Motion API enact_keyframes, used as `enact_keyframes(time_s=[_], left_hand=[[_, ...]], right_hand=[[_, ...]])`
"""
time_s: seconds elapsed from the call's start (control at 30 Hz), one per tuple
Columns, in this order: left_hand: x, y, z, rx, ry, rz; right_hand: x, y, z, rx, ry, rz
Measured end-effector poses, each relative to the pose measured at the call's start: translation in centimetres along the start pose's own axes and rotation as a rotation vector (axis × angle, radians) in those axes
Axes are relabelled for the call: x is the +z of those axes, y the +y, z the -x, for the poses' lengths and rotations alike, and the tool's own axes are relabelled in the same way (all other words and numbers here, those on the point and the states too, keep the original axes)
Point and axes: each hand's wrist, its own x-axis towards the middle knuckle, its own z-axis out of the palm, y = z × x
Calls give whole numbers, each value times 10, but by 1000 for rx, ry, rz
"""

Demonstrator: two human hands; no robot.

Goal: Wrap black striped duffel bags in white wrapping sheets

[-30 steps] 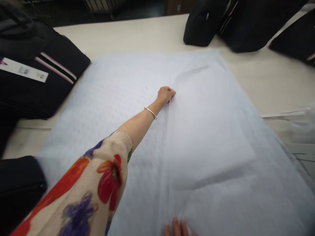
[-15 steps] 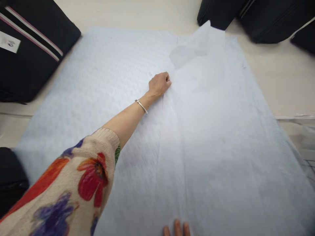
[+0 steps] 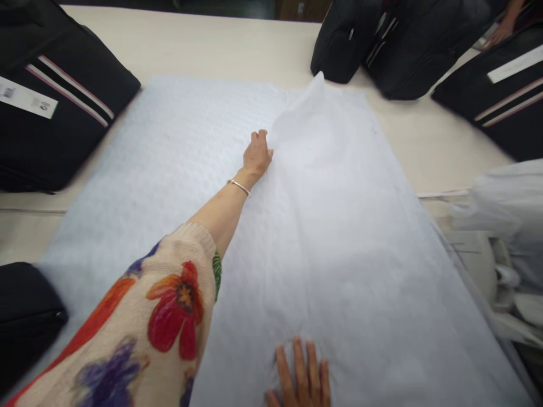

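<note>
A large pale sheet of thin wrapping material (image 3: 178,147) covers the middle of a cream table (image 3: 220,45). A second thin white sheet (image 3: 348,215) lies over its right half. My left hand (image 3: 257,155) reaches far out, fingers pinched on the left edge of that white sheet, whose far corner (image 3: 316,85) stands lifted. My left arm wears a flowered sleeve and a silver bangle. My right hand (image 3: 301,379) lies flat at the near edge, fingers stretched out on the sheet.
Black bags with pink and white stripes lie at the left (image 3: 55,107) and far right (image 3: 500,90). Another black bag (image 3: 382,39) stands at the back. A dark thing (image 3: 25,316) sits at the near left. White plastic wrapping (image 3: 504,203) hangs off the right edge. Another person's hand (image 3: 498,34) shows top right.
My left hand has drawn back a little toward me with the sheet edge, and the lifted corner has come with it. My right hand now shows further onto the sheet.
</note>
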Motion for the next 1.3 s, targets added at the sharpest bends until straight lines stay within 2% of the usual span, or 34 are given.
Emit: enact_keyframes(time_s=[0.07,0.1,0.2,0.27,0.3,0.33,0.4,0.53,0.67,0.77,0.87,0.93,1.07,1.17,1.3], left_hand=[[-21,14,44,196,6,12],[-33,22,76,319,-56,9],[-68,41,195,631,-394,-8],[-83,44,272,738,-589,-36],[-86,42,302,769,-645,-51],[-86,39,326,787,-674,-66],[-82,31,351,809,-668,-86],[-75,22,348,843,-632,-94],[-78,23,343,851,-649,-96],[-79,23,344,851,-673,-99],[-78,23,343,854,-699,-105],[-77,24,342,849,-713,-121],[-74,26,338,814,-709,-175],[-72,26,334,803,-709,-199],[-75,25,328,827,-731,-212]], right_hand=[[-23,-7,-13,23,-112,-20],[-32,-10,-18,38,-170,-28],[-48,-16,-29,85,-244,-55],[-48,-16,-30,108,-241,-83],[-47,-15,-30,113,-237,-99],[-46,-12,-30,112,-234,-120],[-51,-6,-31,98,-211,-189],[-86,-1,-27,90,-94,-333],[-118,-22,2,-7,-81,-298],[-114,-35,28,-67,-122,-266],[-102,-28,41,-5,-99,-284],[-99,-19,42,31,-94,-304],[-103,-9,38,8,-93,-298],[-101,-17,38,-51,-107,-244],[-87,-32,46,-110,-161,-163]])
